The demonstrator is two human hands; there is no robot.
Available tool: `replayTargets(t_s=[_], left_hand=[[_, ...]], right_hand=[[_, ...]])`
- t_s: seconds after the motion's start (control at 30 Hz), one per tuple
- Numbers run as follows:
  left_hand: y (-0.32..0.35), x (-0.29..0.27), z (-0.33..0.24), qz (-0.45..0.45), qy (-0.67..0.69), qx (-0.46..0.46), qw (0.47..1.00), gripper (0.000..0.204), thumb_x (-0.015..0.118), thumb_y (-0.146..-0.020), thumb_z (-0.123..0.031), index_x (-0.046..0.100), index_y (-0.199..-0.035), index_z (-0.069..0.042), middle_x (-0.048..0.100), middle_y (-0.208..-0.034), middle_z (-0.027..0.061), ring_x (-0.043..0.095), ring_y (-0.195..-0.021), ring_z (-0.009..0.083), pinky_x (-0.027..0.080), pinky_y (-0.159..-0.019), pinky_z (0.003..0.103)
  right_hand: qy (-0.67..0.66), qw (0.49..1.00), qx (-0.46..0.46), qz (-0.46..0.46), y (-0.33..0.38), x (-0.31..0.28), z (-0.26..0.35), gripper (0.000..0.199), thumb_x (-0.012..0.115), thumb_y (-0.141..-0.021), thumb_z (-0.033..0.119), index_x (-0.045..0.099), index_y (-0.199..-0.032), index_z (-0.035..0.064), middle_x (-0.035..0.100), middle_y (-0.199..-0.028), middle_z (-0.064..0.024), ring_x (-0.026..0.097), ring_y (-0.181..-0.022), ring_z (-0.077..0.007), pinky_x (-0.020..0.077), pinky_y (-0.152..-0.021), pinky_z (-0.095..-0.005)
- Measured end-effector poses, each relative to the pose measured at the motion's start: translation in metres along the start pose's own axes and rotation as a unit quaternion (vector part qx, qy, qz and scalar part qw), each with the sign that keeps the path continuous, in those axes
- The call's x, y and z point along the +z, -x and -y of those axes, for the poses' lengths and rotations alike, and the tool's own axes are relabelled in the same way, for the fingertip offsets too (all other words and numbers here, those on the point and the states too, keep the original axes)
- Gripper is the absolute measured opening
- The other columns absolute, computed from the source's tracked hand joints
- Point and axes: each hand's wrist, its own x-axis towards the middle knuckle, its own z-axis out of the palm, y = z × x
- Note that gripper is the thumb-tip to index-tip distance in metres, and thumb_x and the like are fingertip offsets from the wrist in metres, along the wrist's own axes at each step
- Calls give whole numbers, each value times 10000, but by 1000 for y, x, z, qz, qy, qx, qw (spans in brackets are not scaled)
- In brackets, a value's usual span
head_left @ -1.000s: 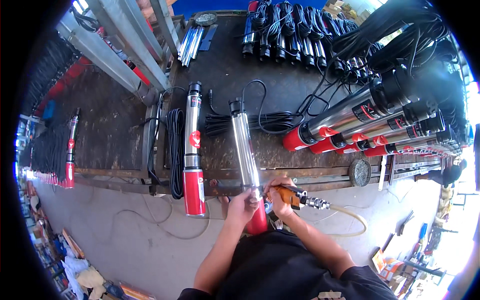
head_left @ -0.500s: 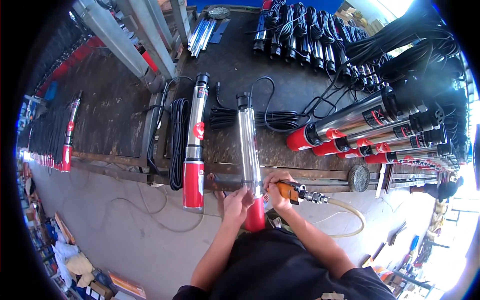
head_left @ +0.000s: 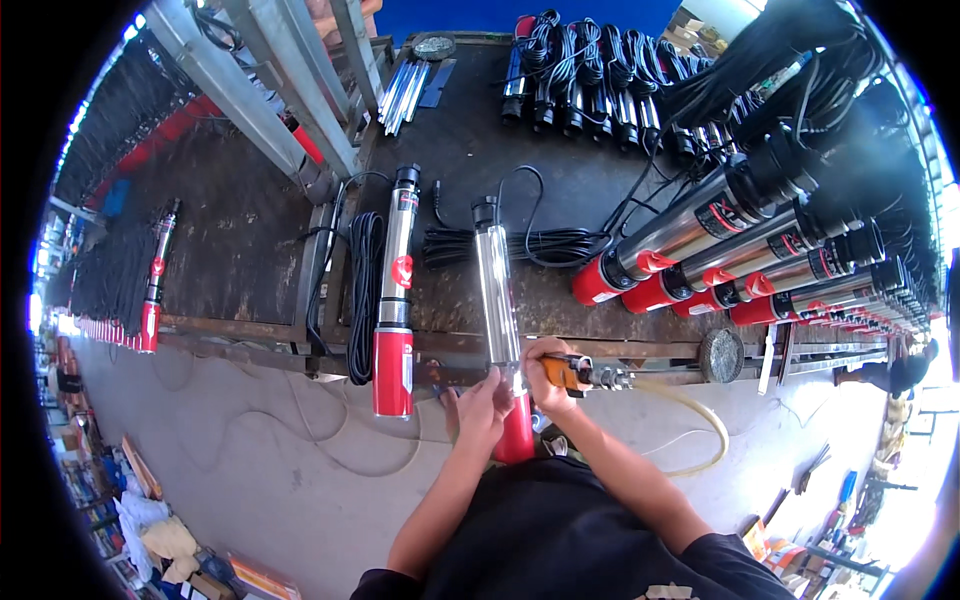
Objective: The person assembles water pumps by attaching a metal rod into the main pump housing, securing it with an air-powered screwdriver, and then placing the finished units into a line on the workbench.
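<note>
A long steel pump with a red lower end lies lengthwise on the dark workbench, its red end hanging over the front edge. My left hand rests on the pump's lower part, just above the red end. My right hand grips an orange air tool, its tip pressed against the pump's right side. A pale hose loops away from the tool to the right.
A second steel-and-red pump lies left of the first, beside a black coiled cable. Several larger red-ended pumps lie at the right. Rows of black-cabled pumps fill the back. Metal frame bars cross the upper left. Concrete floor lies below.
The view has shifted slightly. Both hands stay on the pump's lower part, with the air tool still held against it.
</note>
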Motion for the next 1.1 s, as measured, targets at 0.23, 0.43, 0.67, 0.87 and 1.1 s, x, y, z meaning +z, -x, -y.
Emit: replayTargets(t_s=[0.23,0.43,0.67,0.87,1.1], left_hand=[[6,3,0,35,20,-36,999,189,588,-1027,-173,631,-918,-24,673,-815,87,635,-670,157,540,-599,272],[28,18,-3,82,-13,-72,994,184,575,-1033,-159,618,-951,0,670,-816,98,620,-664,164,527,-601,266],[23,18,-2,20,-16,-96,995,219,606,-1020,-203,613,-907,-17,655,-781,66,596,-628,134,471,-531,233],[1,40,-10,-82,26,-133,987,159,570,-1009,-152,558,-912,-26,468,-648,-32,366,-497,79,328,-443,218],[2,23,-19,-2,39,-130,991,142,524,-998,-91,607,-1057,7,531,-725,6,466,-594,105,411,-539,260]], right_hand=[[-73,990,110,-55,14,-14,43,263,509,-886,-26,533,-1146,8,591,-912,-99,559,-744,-154,494,-697,-306],[-153,964,117,-183,27,-22,63,238,494,-862,1,515,-1099,5,600,-903,-113,572,-766,-174,498,-731,-332],[-154,962,120,-189,34,-24,58,229,499,-844,2,513,-1072,22,575,-883,-124,550,-747,-184,500,-756,-363],[-90,988,64,-107,33,-23,16,223,498,-894,-41,490,-1110,13,585,-963,-121,583,-801,-170,506,-751,-315],[-108,970,147,-161,17,-18,-6,211,462,-887,-25,472,-1084,50,583,-912,-130,556,-769,-170,481,-728,-315]])
